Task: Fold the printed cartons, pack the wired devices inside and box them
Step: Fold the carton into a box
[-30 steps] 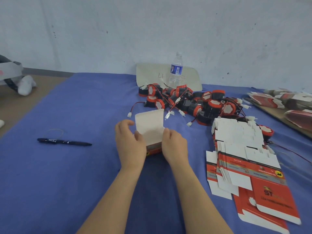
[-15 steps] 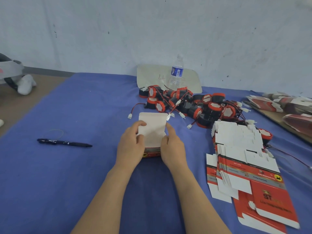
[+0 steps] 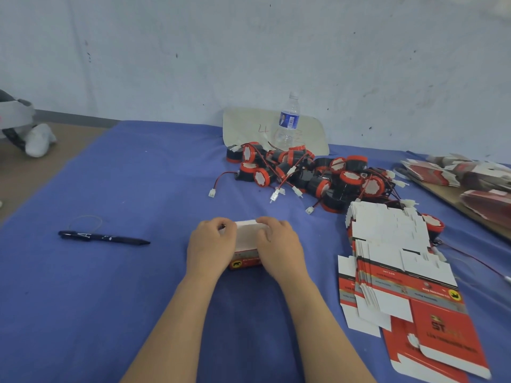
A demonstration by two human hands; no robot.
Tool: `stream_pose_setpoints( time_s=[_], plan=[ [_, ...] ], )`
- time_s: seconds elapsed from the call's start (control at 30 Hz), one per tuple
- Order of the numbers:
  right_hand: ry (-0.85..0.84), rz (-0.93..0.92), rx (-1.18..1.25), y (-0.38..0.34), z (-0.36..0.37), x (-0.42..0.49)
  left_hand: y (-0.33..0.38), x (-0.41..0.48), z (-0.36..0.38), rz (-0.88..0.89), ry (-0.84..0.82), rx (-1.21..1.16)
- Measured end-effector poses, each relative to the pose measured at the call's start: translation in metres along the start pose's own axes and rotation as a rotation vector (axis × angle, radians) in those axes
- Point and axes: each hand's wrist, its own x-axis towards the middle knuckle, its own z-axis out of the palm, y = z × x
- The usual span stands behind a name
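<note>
curled and clamped on the white top flap (image 3: 246, 234) of a small printed carton (image 3: 244, 262): left fingers (image 3: 221, 225) at its left edge, right fingers (image 3: 266, 221) at its right edge, thumbs hidden. flap held down over the box. left hand (image 3: 211, 246) and right hand (image 3: 279, 246) on either side of the carton, touching it, both forearms reaching in from the near edge. below the flap, only a red printed strip of the carton's near side visible, resting on the blue cloth (image 3: 138, 175) near the middle of the table. inside of the carton not visible.

to the right and near, a fanned stack of flat unfolded cartons (image 3: 387, 261), white faces up at the far end, red printed faces at the near end. beyond the hands and to the right, a heap of round black-and-red wired devices (image 3: 304, 172), thin leads with white plug connectors (image 3: 212, 192) trailing left and near. one more such device just beside the far right corner of the flat stack.

behind the heap, an upright clear water bottle (image 3: 287, 120) in front of a pale rounded board (image 3: 246, 125) against the wall. far right, on a brown board (image 3: 453, 201), a loose lot of red-and-white cartons (image 3: 442, 172). to the left, well apart from the hands, a black pen (image 3: 103, 238) lying flat, with a thin loop (image 3: 85, 218) just beyond it.
</note>
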Motion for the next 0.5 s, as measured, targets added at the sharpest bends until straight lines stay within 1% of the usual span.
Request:
stream_pose_setpoints(
  time_s=[0.1,0.2,0.3,0.4,0.43,0.5],
  plan=[
    [0.058,-0.011,0.001,-0.002,-0.005,-0.001,0.005,0.0,-0.005,0.006,0.045,-0.147],
    [0.218,0.014,0.117,-0.007,-0.014,-0.002,0.01,-0.002,-0.009,0.096,0.08,-0.254],
    [0.313,0.023,0.23,-0.006,-0.023,-0.001,0.014,-0.005,-0.011,0.199,0.058,-0.27],
    [0.359,0.062,0.475,-0.003,-0.03,0.001,0.019,-0.01,-0.01,0.289,0.029,-0.23],
    [0.36,0.078,0.519,-0.003,-0.032,0.001,0.02,-0.011,-0.01,0.314,0.018,-0.218],
    [0.357,0.122,0.529,-0.002,-0.036,0.002,0.021,-0.013,-0.01,0.346,-0.006,-0.185]
  ],
)
